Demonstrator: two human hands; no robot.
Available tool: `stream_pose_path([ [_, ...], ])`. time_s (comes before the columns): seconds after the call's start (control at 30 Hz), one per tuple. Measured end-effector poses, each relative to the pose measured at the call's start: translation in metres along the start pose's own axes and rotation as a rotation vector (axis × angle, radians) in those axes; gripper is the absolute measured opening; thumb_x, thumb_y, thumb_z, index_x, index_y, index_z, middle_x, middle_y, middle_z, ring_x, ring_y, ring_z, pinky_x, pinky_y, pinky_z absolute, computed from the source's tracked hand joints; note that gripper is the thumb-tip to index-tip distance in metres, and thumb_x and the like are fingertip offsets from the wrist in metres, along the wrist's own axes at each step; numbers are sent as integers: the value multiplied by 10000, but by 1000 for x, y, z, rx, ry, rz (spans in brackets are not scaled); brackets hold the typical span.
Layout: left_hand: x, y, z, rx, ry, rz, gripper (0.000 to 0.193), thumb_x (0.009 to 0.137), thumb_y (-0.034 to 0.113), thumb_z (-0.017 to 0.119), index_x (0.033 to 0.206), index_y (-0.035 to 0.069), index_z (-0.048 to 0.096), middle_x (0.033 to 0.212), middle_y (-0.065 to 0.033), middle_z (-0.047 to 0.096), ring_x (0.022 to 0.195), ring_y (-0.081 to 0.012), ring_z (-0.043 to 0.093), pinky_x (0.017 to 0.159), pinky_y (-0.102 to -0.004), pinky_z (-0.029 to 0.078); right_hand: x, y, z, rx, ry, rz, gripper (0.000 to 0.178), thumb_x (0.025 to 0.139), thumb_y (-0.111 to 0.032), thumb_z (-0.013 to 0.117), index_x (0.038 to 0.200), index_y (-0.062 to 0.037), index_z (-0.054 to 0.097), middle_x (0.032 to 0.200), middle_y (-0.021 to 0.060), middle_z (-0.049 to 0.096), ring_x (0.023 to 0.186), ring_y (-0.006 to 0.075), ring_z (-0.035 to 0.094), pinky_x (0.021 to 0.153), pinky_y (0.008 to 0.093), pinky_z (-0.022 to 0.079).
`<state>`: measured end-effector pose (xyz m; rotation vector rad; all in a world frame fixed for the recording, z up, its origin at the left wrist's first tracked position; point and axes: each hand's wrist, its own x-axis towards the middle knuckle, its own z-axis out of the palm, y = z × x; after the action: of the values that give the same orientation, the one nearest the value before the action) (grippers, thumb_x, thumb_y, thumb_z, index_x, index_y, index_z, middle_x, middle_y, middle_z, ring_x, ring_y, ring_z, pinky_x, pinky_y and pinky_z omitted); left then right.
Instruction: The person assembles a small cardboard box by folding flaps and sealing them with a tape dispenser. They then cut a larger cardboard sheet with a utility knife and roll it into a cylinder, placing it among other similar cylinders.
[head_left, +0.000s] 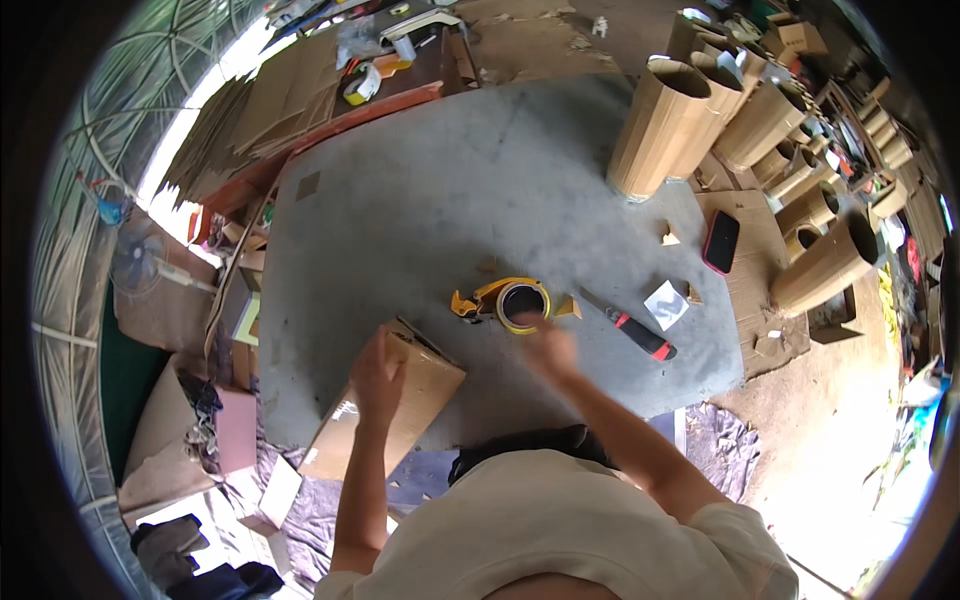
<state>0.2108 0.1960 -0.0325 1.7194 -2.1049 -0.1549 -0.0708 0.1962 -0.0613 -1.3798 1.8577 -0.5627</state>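
The left hand (378, 380) has its fingers curled over the upper edge of a cardboard box (420, 388), which slants across the near-left edge of the surface (430, 200), its lower part reaching past that edge. The right hand (548, 352) is blurred beside a yellow tape dispenser (492, 294), so I cannot tell whether its fingers are grasping anything or released.

With only one hand on the box and part of it beyond the edge, a loosened grip could let it tip or slide off. The knife (640, 333) lies with its blade pointing toward the dispenser; a hasty sweep of the right arm could knock it or catch the blade. Loose scraps nearby could stick to any exposed tape.

The surface is grey and scuffed. A white square (665, 305) lies beyond the knife, and a phone (721, 243) rests by the right edge. Tall cardboard tubes (655, 130) stand at the far right corner, with more behind. Flat cardboard sheets (270, 100) are piled at the far left, and a fan (140, 262) stands by the plastic sheeting (75, 250).
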Motion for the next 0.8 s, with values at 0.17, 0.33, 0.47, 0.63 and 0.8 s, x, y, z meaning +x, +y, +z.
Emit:
stream_pose_path([
  [0.17,16,-3,-29,-41,-238,-144,659,707,201,700,1288,131,395,1143,-108,555,1015,-266,552,823,-352,450,56,196,-117,-583,526,251,801,585,-231,778,1270,-139,373,1264,136,401,1146,316,408,914,421,399],
  [0.33,42,-1,-33,-168,-484,-299,682,695,201,708,1298,197,389,1147,-98,557,1021,-262,549,841,-353,435,47,179,-154,-551,264,349,851,492,-168,831,1223,-184,396,1177,127,427,1098,323,455,851,400,454],
  [0.47,47,-6,-27,-186,-445,-283,688,684,212,717,1292,196,394,1147,-97,556,1026,-264,545,854,-351,424,63,203,-147,-335,426,297,495,632,-171,744,1080,-99,545,1046,135,500,896,290,561,779,392,477],
  [0.63,36,-11,-21,-46,-203,-94,610,692,220,716,1239,133,462,1127,-93,565,998,-292,550,867,-364,417,7,35,-131,484,190,21,254,817,-155,596,1022,-5,591,839,65,581,681,106,523,644,248,474],
  [0.8,15,65,-33,-1239,-224,-361,462,844,305,586,1169,-9,493,1096,-114,574,1009,-227,567,869,-348,446,-45,-57,-52,1000,4,-170,182,810,-13,596,991,-2,579,754,-9,558,677,52,515,588,206,436],
])
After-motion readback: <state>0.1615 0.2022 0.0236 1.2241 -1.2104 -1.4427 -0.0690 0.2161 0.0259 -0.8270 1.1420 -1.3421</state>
